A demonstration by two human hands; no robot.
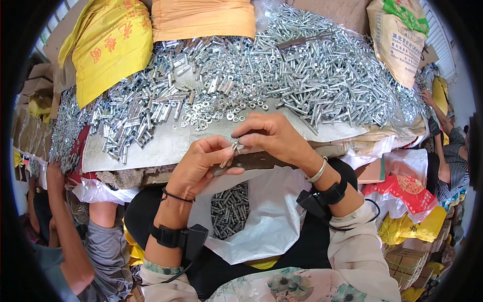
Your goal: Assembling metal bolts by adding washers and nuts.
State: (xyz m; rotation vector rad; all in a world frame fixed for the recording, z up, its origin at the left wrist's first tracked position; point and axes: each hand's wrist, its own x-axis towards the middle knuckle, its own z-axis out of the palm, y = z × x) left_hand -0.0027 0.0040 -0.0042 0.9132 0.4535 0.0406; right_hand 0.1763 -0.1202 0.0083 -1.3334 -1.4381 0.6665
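Left hand [205,160] and right hand [273,137] meet, fingers pinched on small metal part [235,147], between loose-hardware pile [342,80] and open white bag [274,221]. Step seems two-handed fitting; next move likely calls for steady alignment.

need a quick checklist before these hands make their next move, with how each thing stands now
1. Left hand grip: ok, pinching a small metal part.
2. Right hand grip: cannot tell, fingertips at the part, contact partly hidden.
3. Both hands free: not ok, both are busy at the part.
4. White plastic bag open: ok, dark metal pieces show inside.
5. Silver metal rings uncovered: ok, loose beyond the hands.
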